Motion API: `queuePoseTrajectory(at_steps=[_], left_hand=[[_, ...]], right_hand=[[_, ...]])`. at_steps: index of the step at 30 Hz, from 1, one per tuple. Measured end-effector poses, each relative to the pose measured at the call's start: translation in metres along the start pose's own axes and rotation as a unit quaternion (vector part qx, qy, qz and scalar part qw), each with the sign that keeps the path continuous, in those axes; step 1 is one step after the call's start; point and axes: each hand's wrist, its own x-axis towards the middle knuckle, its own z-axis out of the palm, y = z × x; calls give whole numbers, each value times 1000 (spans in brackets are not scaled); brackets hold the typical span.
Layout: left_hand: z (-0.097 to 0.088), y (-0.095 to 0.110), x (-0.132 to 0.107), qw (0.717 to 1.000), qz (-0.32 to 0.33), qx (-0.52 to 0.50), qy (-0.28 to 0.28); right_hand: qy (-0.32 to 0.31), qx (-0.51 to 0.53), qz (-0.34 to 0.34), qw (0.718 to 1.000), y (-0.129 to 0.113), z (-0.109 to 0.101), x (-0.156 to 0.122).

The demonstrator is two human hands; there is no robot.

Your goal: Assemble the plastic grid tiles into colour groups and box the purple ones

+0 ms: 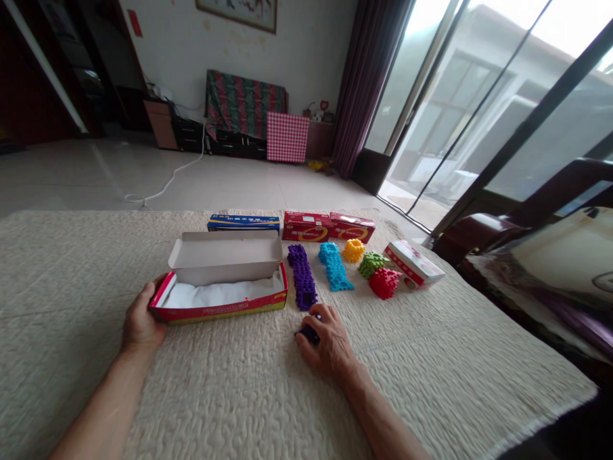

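An open red box (218,311) with white lining lies on the cream textured cloth. My left hand (140,321) grips its left end, fingers wrapped round the corner. My right hand (325,342) rests on the cloth just below a long purple block stack (301,276), fingers curled over a dark purple block (308,333). To the right of the purple stack lie a cyan block stack (334,266), a yellow block (353,250), a green block (372,263) and a red block (384,283).
Behind the blocks stand a blue box (243,223) and two red boxes (307,226) (352,227). A white and red box (413,263) lies at the right. The table's right edge drops off beside a dark wooden chair (536,211).
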Motion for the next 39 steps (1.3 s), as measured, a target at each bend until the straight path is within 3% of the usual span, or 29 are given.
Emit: queuePoseTrajectory(at_steps=[7,16,21,25,28,31,33,36,39], left_hand=[[0,0,0,1000,-12,-11,6],[-2,-4,2,1000,-16,-13,6],[-4,-5,0,999,19,23,-16],[-4,-2,-4,996,25,64,-58],[-4,1,-7,994,19,85,-73],[-2,2,-8,993,22,84,-73],[-1,2,-9,993,31,83,-75],[0,2,-9,992,31,97,-79],[0,2,-10,992,20,99,-81]], right_hand=[[130,12,32,991,19,4,21],[68,-123,49,989,31,7,58],[88,-130,32,987,38,5,57],[149,-102,25,983,41,-11,63],[183,-59,39,981,22,-25,85],[143,-4,-11,990,-19,-24,118],[95,1,-56,994,-53,-13,141],[-38,-42,-101,993,-99,13,166],[-148,-107,-110,977,-126,40,177]])
